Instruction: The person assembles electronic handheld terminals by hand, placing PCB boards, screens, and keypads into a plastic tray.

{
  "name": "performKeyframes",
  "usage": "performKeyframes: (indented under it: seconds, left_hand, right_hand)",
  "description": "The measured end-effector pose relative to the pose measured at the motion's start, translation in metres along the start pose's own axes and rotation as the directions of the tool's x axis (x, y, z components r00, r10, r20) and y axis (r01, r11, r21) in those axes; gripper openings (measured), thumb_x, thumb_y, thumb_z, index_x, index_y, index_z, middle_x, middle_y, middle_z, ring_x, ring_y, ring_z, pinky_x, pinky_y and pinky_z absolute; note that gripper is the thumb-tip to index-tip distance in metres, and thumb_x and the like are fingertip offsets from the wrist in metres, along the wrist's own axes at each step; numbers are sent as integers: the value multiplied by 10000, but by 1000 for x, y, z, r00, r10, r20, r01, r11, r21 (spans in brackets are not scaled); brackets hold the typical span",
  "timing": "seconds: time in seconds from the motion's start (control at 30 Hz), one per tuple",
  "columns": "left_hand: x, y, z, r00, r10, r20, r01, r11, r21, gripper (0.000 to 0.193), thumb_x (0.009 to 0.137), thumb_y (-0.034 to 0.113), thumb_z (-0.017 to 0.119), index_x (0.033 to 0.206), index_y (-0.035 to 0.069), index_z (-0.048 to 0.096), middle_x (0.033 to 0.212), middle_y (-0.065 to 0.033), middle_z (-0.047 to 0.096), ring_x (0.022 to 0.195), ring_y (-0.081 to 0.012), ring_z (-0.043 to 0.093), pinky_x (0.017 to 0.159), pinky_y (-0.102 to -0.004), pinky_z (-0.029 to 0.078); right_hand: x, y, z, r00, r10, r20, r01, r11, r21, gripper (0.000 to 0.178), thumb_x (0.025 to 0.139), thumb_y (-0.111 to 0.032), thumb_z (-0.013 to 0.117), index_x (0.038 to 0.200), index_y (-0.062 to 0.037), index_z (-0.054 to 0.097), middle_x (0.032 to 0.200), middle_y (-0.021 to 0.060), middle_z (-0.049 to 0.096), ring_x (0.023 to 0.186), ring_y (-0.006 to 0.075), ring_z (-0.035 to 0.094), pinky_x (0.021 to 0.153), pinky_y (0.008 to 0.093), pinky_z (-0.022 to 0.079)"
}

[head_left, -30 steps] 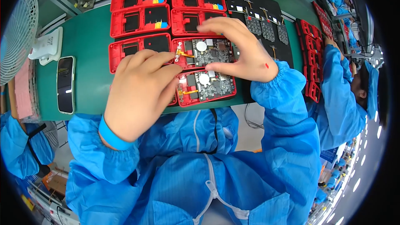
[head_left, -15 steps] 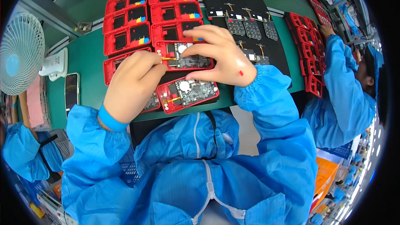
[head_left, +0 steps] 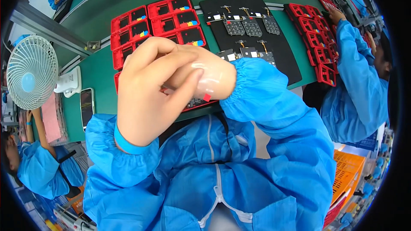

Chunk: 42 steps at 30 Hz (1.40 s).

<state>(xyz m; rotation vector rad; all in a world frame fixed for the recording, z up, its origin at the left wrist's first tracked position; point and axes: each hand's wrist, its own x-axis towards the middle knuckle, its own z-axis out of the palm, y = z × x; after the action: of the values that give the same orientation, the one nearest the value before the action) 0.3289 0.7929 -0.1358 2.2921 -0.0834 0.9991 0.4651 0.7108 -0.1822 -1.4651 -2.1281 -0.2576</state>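
Note:
My left hand (head_left: 147, 90) reaches across the back of my right hand (head_left: 214, 70). Its thumb and forefinger are apart, on either side of a shiny clear film with a small red tab (head_left: 207, 97) near my right wrist. I cannot make out whether they touch the film. The right hand's fingers are hidden behind the left hand. Below both hands, part of a circuit board (head_left: 196, 102) in a red housing shows. Farther back stand rows of red housings (head_left: 168, 8) with dark windows and blue-and-yellow pieces.
A black mat (head_left: 274, 49) holds several small boards and keypads (head_left: 251, 26). On the left are a white fan (head_left: 32, 70) and a phone (head_left: 87, 108). More red housings (head_left: 314, 38) lie at right, beside a co-worker's blue sleeve (head_left: 349, 72). An orange crate (head_left: 347, 169) stands lower right.
My left hand has moved from the red housing's edge to the back of my right hand. The right hand has shifted left and turned, its fingers now hidden. The view has shifted slightly.

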Motion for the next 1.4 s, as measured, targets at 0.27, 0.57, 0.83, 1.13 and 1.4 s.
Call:
performKeyframes:
  seconds: [0.27, 0.57, 0.83, 1.13, 1.4]
  left_hand:
    - [-20, 6, -6, 975, -138, -175, 87, 959, -270, 191, 725, -90, 749, 894, -6, 724, 936, -101, 664, 824, -178, 646, 708, -289, 519]
    - [-47, -11, 22, 764, -617, -190, 73, 376, -924, 197, 860, -11, 693, 1055, -37, 686, 982, -111, 709, 888, -166, 664, 829, -292, 524]
    - [-45, -3, 32, 750, -636, -179, 100, 377, -921, 174, 864, -12, 685, 1036, -35, 691, 938, -126, 711, 823, -175, 674, 792, -305, 540]
    - [-43, -2, 30, 766, -613, -196, 121, 436, -892, 164, 856, -40, 680, 1020, -44, 688, 918, -125, 703, 798, -176, 672, 756, -296, 553]
    - [-48, 9, 16, 881, -391, -265, -6, 551, -834, 153, 854, -100, 632, 993, -51, 672, 890, -146, 662, 787, -218, 678, 685, -327, 591]
  right_hand:
    - [-9, -13, -15, 934, 249, -257, -213, 964, 162, 288, 702, -212, 806, 920, -52, 707, 961, 159, 659, 852, 357, 637, 760, 401, 540]
    - [-36, -62, -5, 584, 802, 124, 118, -236, 965, 566, 961, -400, 579, 1279, 65, 528, 1145, 184, 655, 1021, 251, 665, 927, 372, 536]
    - [-37, -69, 1, 638, 759, 132, 98, -250, 963, 634, 945, -465, 577, 1298, 57, 509, 1138, 195, 649, 1006, 243, 663, 879, 345, 547]
    - [-40, -70, 1, 661, 744, 100, 85, -206, 975, 633, 942, -469, 577, 1280, 64, 531, 1105, 194, 657, 986, 248, 663, 888, 360, 535]
    - [-40, -71, 5, 632, 769, 101, 109, -217, 970, 626, 940, -442, 591, 1291, 72, 521, 1138, 201, 649, 997, 254, 659, 900, 372, 531]
